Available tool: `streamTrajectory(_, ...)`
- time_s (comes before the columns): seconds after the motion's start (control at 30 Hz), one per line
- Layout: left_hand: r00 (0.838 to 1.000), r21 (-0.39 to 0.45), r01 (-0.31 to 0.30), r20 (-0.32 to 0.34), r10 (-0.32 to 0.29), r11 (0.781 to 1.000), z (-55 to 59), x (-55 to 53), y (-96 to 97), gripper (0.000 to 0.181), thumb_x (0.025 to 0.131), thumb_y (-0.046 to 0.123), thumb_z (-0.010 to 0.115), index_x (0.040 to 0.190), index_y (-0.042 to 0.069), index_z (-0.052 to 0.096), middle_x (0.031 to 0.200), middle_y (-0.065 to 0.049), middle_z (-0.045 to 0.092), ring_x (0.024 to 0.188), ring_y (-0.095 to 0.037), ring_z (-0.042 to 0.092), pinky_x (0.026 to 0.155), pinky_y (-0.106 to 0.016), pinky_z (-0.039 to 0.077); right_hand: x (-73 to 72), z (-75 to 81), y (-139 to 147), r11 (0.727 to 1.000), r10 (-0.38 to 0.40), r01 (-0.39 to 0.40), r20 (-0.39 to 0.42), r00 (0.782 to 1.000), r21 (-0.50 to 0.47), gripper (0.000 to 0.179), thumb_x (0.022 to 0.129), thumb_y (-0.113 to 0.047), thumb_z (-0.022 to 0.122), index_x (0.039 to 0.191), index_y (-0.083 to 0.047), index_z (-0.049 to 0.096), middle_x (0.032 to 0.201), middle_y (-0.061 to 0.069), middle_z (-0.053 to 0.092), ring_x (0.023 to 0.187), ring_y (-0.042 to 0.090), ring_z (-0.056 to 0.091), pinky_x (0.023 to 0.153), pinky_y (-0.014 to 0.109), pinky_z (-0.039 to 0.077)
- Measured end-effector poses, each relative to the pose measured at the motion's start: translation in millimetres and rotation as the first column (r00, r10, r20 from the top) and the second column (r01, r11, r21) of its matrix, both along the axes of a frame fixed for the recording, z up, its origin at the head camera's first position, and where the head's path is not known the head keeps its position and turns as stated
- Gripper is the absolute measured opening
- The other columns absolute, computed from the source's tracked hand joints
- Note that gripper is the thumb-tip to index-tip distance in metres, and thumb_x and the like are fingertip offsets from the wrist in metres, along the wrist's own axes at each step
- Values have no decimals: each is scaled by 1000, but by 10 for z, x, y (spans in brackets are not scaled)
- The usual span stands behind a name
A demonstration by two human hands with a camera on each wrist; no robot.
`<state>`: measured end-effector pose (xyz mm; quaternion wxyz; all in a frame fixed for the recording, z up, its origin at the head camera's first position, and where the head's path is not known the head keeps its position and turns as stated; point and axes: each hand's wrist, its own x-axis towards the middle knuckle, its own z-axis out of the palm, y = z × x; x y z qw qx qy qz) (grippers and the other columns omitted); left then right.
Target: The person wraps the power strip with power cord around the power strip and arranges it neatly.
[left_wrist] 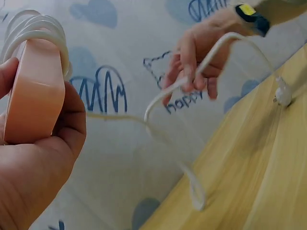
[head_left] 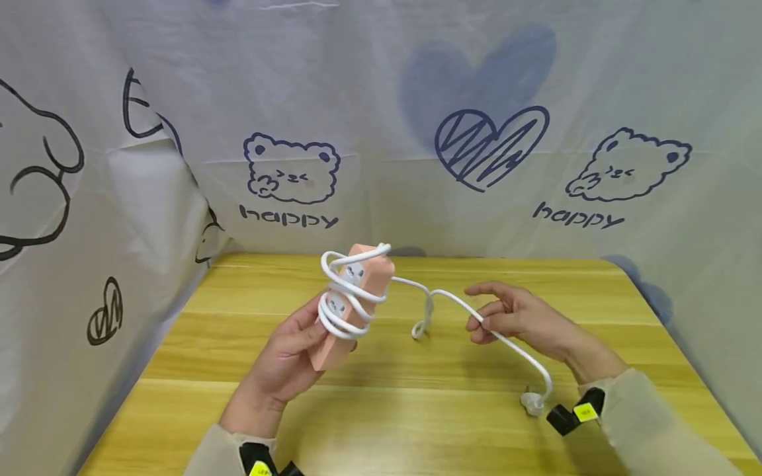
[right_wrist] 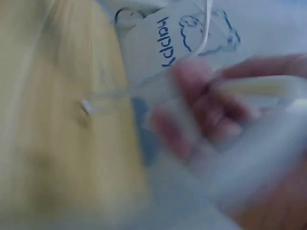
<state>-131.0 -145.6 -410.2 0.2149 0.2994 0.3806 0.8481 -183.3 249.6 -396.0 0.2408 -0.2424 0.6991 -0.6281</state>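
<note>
My left hand (head_left: pixel 296 350) grips a pink power strip (head_left: pixel 326 352) by its lower end, thumb over the front, and holds it raised and tilted above the table. White cord (head_left: pixel 355 291) is looped several times round the strip, across its white socket faces. From the strip a loose length of cord runs right, with a twisted loop (head_left: pixel 421 327) hanging midway. My right hand (head_left: pixel 524 317) pinches that cord between thumb and fingers, index finger stretched out. Beyond it the cord bends down to the white plug (head_left: pixel 532 402). In the right wrist view the right hand (right_wrist: pixel 211 110) is blurred.
A wood-grain table (head_left: pixel 381 423) lies below both hands. Pale cloth (head_left: pixel 381 86) with blue bears, hearts and lettering hangs behind it and along both sides. A black band with a yellow tag (head_left: pixel 585 412) sits at each wrist.
</note>
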Motion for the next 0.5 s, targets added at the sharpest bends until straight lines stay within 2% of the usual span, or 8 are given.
streamTrajectory(0.03, 1000, -9, 7, -5, -7, 1000, 34, 10, 24, 49, 114, 8, 36, 162, 16, 41, 149, -3, 56, 118, -13, 63, 101, -28, 55, 12, 97, -61, 977, -31, 58, -130, 991, 207, 38, 105, 4, 50, 143, 4, 50, 104, 6, 77, 94, 19, 75, 91, 40, 63)
streamTrajectory(0.1, 1000, -21, 18, -15, -18, 1000, 94, 28, 69, 52, 114, 8, 37, 164, 16, 36, 153, -3, 53, 119, -13, 62, 101, -27, 55, 35, 255, -184, 830, 23, 218, -422, 906, 514, 37, 102, 3, 57, 138, -2, 61, 98, -2, 76, 88, 15, 68, 83, 37, 59)
streamTrajectory(0.17, 1000, -21, 18, -14, -19, 1000, 144, 46, 115, 53, 113, 8, 38, 166, 15, 33, 153, -3, 52, 119, -13, 61, 101, -27, 55, 42, 333, -279, 663, 138, 424, -658, 740, 616, 29, 97, 4, 62, 120, -10, 74, 94, -5, 74, 88, 17, 61, 86, 42, 53)
streamTrajectory(0.23, 1000, -5, 16, -5, -16, 1000, 188, 62, 167, 54, 113, 8, 41, 165, 15, 33, 150, -3, 53, 117, -14, 62, 100, -27, 56, 33, 332, -328, 563, 223, 592, -796, 563, 576, 24, 92, 5, 68, 101, -15, 77, 94, -3, 73, 92, 24, 57, 92, 53, 49)
streamTrajectory(0.3, 999, 27, 35, -3, -35, 999, 225, 72, 221, 53, 112, 9, 42, 164, 15, 34, 147, -4, 55, 118, -14, 61, 101, -28, 56, -5, 263, -335, 550, 278, 681, -875, 398, 484, 23, 87, 5, 74, 89, -17, 78, 98, 1, 72, 99, 30, 56, 99, 61, 44)
streamTrajectory(0.4, 996, 84, 90, -20, -89, 992, 268, 86, 305, 50, 111, 10, 46, 160, 13, 38, 142, -5, 58, 117, -16, 63, 102, -31, 56, -64, 133, -377, 623, 326, 682, -920, 219, 383, 23, 85, 5, 76, 83, -18, 78, 99, 5, 66, 101, 33, 56, 98, 58, 46)
streamTrajectory(0.47, 991, 98, 134, -39, -131, 986, 290, 98, 363, 48, 111, 12, 48, 158, 11, 39, 141, -5, 60, 118, -16, 64, 102, -31, 56, -77, 64, -460, 685, 322, 636, -931, 173, 355, 22, 88, 3, 73, 86, -18, 79, 96, 5, 63, 91, 29, 58, 85, 48, 52)
streamTrajectory(0.5, 989, 95, 148, -42, -145, 984, 301, 102, 396, 48, 110, 12, 50, 157, 11, 40, 140, -5, 60, 117, -15, 65, 102, -31, 56, -64, 40, -514, 706, 305, 612, -933, 191, 356, 20, 89, 2, 71, 87, -17, 77, 94, 4, 63, 85, 26, 58, 78, 43, 54)
